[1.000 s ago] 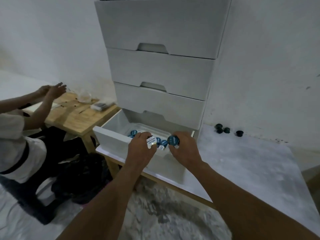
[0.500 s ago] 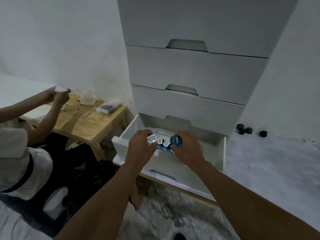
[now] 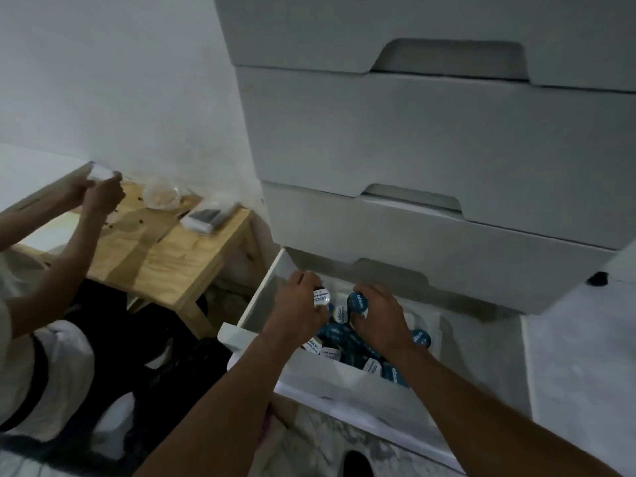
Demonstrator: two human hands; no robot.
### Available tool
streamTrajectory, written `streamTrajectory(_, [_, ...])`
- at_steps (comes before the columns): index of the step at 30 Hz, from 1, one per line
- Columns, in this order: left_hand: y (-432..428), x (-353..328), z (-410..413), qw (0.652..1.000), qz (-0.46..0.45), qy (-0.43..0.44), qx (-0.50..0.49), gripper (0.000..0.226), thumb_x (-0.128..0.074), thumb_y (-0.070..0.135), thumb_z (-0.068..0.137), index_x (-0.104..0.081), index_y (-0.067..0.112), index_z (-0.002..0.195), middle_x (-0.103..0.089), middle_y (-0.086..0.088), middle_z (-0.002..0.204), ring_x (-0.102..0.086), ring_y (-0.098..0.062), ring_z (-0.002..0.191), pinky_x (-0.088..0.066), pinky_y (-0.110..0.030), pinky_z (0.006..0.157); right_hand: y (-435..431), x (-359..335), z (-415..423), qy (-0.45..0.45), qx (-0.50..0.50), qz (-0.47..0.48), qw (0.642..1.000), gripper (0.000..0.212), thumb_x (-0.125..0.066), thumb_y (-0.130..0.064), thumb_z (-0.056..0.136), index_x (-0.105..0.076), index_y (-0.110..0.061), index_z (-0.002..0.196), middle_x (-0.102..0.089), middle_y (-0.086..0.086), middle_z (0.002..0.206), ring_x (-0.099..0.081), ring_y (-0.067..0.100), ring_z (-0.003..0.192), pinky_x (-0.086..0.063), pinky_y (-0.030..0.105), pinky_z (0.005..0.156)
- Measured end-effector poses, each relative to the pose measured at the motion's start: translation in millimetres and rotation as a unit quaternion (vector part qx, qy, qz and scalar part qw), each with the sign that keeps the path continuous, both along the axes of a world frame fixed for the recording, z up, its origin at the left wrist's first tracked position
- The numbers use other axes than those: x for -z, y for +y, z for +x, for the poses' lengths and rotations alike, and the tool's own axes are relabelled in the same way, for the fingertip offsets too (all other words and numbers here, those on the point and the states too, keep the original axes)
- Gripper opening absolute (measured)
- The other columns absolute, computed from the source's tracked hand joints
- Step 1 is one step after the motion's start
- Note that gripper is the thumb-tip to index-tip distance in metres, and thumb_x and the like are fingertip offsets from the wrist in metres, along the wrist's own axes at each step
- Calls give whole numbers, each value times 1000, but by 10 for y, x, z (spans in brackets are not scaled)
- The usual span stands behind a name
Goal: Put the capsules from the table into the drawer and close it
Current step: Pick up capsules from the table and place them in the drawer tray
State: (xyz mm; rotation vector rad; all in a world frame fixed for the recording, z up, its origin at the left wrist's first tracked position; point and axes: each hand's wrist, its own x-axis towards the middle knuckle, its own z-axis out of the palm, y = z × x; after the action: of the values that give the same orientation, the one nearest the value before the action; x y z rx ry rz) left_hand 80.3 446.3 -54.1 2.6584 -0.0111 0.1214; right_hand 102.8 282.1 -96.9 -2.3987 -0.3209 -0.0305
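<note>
The bottom drawer (image 3: 330,380) of a white chest stands pulled open, and several blue and white capsules (image 3: 347,346) lie heaped inside it. My left hand (image 3: 297,313) hovers over the drawer with a white-lidded capsule (image 3: 320,297) pinched in its fingers. My right hand (image 3: 380,320) is beside it, gripping a blue-lidded capsule (image 3: 358,302). Both hands are over the heap, close together. One dark capsule (image 3: 597,278) shows on the grey table top at the right, by the chest's corner.
Three shut drawers (image 3: 430,132) rise above the open one. At the left, a wooden stool-table (image 3: 165,256) carries a clear cup and a packet; a seated person's hands (image 3: 96,191) work there. The grey table top (image 3: 578,356) stretches right.
Both hands have moved forward and down from above the drawer's front edge to over the capsule heap inside. My head has come closer and lower.
</note>
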Motion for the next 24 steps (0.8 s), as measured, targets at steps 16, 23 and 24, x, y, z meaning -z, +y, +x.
streamTrajectory(16, [192,350,579,978,27,0,205,41,-64,21,81,-49,12,118,-45,-5,114,-46,-20,104,-43,-28,88,274,35,61,30,181,-25,983,50,-67,-1,75,-54,-14,122,-53,7,122,-56,24,107,-46,28,90])
streamTrajectory(23, [249,400,623,976,24,-12,215,35,-61,25,85,-52,13,117,-48,-6,112,-49,-20,103,-45,-28,87,368,22,27,15,181,-34,983,49,-63,4,74,-58,-17,119,-53,9,119,-59,27,99,-46,26,80])
streamTrajectory(24, [242,405,642,977,20,-13,212,35,-62,26,86,-52,13,116,-48,-5,112,-50,-19,102,-45,-28,86,351,22,33,18,183,-32,982,49,-63,3,74,-58,-17,118,-52,9,119,-59,27,101,-45,25,81])
